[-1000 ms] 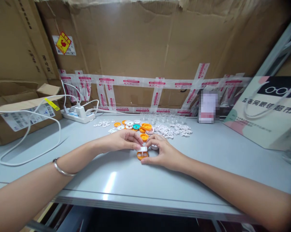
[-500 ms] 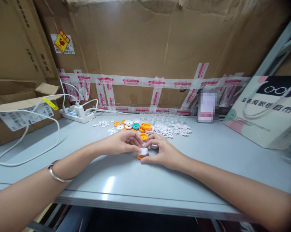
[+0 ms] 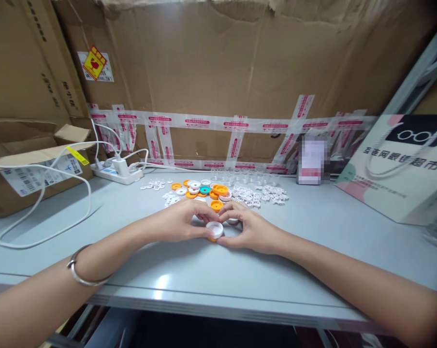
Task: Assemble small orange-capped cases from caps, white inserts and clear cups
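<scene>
Inspector: State the position of both hands.

Recorder: The left hand (image 3: 191,221) pinches a white cap (image 3: 214,229) at its left edge. The right hand (image 3: 250,230) curves in from the opposite side, thumb and fingers grasping an orange disc (image 3: 213,239).

Inspector: Where are these two parts?

Recorder: Between the hands, over the near middle of the grey table (image 3: 218,275). The white cap sits above the orange disc, its hollow round face tilted towards the person. Most of the disc is covered, so it cannot be told whether the right hand presses on the cap as well.

Inspector: Neighbouring stock?

Recorder: Just beyond the hands lies an orange wheel (image 3: 216,206); behind it, a cluster of orange, white and teal rounds (image 3: 204,190). White lattice pieces (image 3: 248,195) lie right of that cluster, small white pieces (image 3: 156,184) to its left. Clear cups (image 3: 249,177) stand at the back.

Inspector: Surroundings?

Recorder: At left, a white power strip (image 3: 130,177) and an open cardboard box (image 3: 1,199); at right, a printed paper bag (image 3: 388,193). A metal bangle (image 3: 84,279) encircles the left wrist.
</scene>
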`<action>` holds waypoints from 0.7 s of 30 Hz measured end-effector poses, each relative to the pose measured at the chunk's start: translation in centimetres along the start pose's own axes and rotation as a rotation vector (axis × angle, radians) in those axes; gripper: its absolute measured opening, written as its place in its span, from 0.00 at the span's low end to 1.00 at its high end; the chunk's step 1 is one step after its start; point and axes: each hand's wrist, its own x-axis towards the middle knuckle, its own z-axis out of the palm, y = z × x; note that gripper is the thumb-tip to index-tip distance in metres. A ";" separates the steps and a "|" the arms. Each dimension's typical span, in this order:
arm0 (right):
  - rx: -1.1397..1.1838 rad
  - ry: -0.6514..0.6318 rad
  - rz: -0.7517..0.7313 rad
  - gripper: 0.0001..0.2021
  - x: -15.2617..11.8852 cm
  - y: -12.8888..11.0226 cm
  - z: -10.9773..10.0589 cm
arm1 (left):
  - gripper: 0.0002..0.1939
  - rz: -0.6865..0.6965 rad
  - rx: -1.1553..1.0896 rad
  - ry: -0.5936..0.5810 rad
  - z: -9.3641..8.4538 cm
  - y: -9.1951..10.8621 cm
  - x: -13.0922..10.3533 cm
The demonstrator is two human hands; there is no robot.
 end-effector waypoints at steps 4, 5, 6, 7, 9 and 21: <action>-0.005 0.026 -0.023 0.14 0.0 0.0 0.2 | 0.15 0.014 0.051 0.007 0.2 -0.1 -0.1; -0.007 0.033 -0.033 0.14 0.0 0.1 0.2 | 0.15 0.014 0.060 0.009 0.3 -0.2 -0.1; -0.009 0.038 -0.042 0.14 0.0 0.1 0.3 | 0.14 0.013 0.066 0.008 0.3 -0.2 -0.1; -0.010 0.044 -0.049 0.14 0.0 0.1 0.3 | 0.14 0.014 0.070 0.004 0.3 -0.2 0.0; -0.014 0.049 -0.056 0.13 0.1 0.1 0.3 | 0.15 0.019 0.072 -0.013 0.3 -0.2 0.0; -0.072 0.093 -0.103 0.16 0.5 -0.4 -2.6 | 0.12 0.028 0.058 0.006 0.3 -0.1 -0.3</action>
